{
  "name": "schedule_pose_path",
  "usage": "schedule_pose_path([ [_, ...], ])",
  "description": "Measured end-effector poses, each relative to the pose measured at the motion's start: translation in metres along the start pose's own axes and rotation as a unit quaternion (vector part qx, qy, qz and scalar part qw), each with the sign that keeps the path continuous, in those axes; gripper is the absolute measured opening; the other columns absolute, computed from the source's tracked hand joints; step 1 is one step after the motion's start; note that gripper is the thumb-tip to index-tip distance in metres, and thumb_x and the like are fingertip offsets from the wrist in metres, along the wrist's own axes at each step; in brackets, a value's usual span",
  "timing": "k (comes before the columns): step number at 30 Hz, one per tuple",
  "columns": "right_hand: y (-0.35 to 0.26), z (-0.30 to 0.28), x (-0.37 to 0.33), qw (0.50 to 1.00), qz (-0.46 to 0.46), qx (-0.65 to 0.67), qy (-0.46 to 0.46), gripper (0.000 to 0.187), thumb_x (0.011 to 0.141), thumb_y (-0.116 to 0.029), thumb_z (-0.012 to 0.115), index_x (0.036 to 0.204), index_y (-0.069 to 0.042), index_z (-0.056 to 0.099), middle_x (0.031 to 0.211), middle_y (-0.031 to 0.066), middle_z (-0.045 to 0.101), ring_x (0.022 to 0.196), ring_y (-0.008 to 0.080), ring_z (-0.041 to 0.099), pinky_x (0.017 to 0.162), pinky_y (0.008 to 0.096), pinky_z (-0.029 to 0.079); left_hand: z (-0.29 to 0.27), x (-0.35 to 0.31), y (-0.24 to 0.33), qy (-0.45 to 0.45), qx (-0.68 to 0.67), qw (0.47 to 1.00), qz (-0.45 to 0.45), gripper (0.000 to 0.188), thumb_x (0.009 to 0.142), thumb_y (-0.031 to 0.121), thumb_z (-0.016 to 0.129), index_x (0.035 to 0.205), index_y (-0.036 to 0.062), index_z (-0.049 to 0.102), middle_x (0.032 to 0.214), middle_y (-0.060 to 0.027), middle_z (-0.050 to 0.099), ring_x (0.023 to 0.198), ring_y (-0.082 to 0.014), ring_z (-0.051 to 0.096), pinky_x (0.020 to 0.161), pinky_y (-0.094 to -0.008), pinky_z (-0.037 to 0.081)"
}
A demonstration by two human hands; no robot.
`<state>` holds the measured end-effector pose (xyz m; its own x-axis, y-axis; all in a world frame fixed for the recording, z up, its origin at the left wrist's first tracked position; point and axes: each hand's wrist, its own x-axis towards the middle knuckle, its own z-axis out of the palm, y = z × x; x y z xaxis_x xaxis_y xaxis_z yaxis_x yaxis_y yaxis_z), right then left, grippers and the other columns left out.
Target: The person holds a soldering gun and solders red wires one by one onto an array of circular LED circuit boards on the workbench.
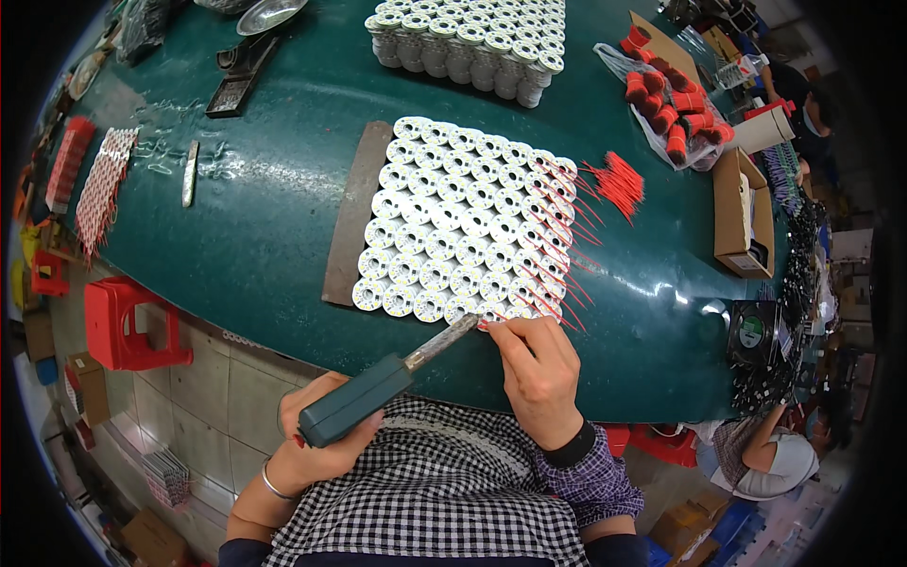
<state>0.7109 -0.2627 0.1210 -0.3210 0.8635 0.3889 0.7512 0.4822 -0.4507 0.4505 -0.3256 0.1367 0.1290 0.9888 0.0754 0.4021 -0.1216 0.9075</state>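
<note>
On the green table lies a block of round white LED boards [435, 219] set in close rows, with a dark metal strip [355, 222] along its left side. My left hand [326, 458] is wrapped round the green handle of a soldering gun [354, 402]. The gun's metal barrel points up and right, its tip at the nearest row of boards. Beside that tip, my right hand [541, 378] pinches a thin red wire [487, 322] over a board. Several red wires [567, 222] stick out from the boards on the right side. A loose pile of red wires [619, 185] lies farther right.
At the back stands a stacked block of similar boards [463, 59]. A plastic bag of red wire bundles [673, 106] and a cardboard box [742, 215] are on the right. Back left is a black tray [236, 93]. A red stool [132, 326] stands left; another person [779, 463] sits right.
</note>
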Motion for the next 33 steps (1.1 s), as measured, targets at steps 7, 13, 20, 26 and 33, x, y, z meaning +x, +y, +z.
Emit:
schedule_pose_path([
  [7, -0.002, -0.003, 0.002, 1.000, -0.002, -0.010, -0.002, 0.027, 0.071, 0.006, 0.069, 0.098, 0.000, 0.072, 0.090, 0.0079, 0.064, 0.080, 0.0243, 0.062, 0.068, 0.0355, 0.051, -0.003, -0.005, -0.004, 0.012, -0.012, 1.000, -0.020, 0.023, 0.076, 0.004, 0.080, 0.095, -0.0057, 0.071, 0.088, -0.0144, 0.071, 0.072, -0.0237, 0.071, 0.064, -0.0312, 0.056],
  [13, -0.001, -0.011, 0.014, 0.999, -0.011, -0.002, 0.032, 0.027, 0.071, 0.006, 0.073, 0.097, -0.002, 0.073, 0.087, 0.0062, 0.064, 0.079, 0.0233, 0.062, 0.068, 0.0348, 0.049, -0.003, 0.000, -0.002, 0.005, -0.023, 0.999, -0.034, 0.025, 0.077, 0.003, 0.080, 0.098, -0.0062, 0.072, 0.093, -0.0156, 0.073, 0.076, -0.0236, 0.073, 0.066, -0.0309, 0.057],
  [20, 0.007, -0.008, 0.019, 1.000, -0.002, 0.003, 0.026, 0.027, 0.073, 0.006, 0.074, 0.098, -0.002, 0.073, 0.086, 0.0063, 0.064, 0.078, 0.0229, 0.062, 0.067, 0.0355, 0.048, -0.002, 0.006, -0.003, 0.017, -0.013, 1.000, -0.017, 0.026, 0.076, 0.002, 0.080, 0.099, -0.0060, 0.072, 0.092, -0.0159, 0.072, 0.076, -0.0246, 0.073, 0.066, -0.0309, 0.057],
  [26, 0.011, -0.007, 0.021, 1.000, -0.001, 0.001, 0.019, 0.027, 0.073, 0.006, 0.074, 0.099, -0.002, 0.073, 0.087, 0.0065, 0.064, 0.078, 0.0229, 0.061, 0.067, 0.0356, 0.048, -0.003, 0.011, 0.002, 0.008, -0.017, 0.999, -0.039, 0.025, 0.074, -0.001, 0.079, 0.098, -0.0064, 0.072, 0.091, -0.0161, 0.071, 0.076, -0.0250, 0.072, 0.066, -0.0314, 0.056],
  [33, 0.019, 0.001, 0.023, 1.000, 0.001, 0.001, 0.015, 0.027, 0.073, 0.005, 0.075, 0.099, -0.003, 0.073, 0.086, 0.0064, 0.063, 0.077, 0.0229, 0.061, 0.066, 0.0357, 0.049, 0.001, 0.020, 0.003, 0.017, -0.039, 0.998, -0.041, 0.025, 0.075, -0.003, 0.077, 0.099, -0.0066, 0.071, 0.091, -0.0155, 0.071, 0.074, -0.0224, 0.069, 0.064, -0.0305, 0.054],
])
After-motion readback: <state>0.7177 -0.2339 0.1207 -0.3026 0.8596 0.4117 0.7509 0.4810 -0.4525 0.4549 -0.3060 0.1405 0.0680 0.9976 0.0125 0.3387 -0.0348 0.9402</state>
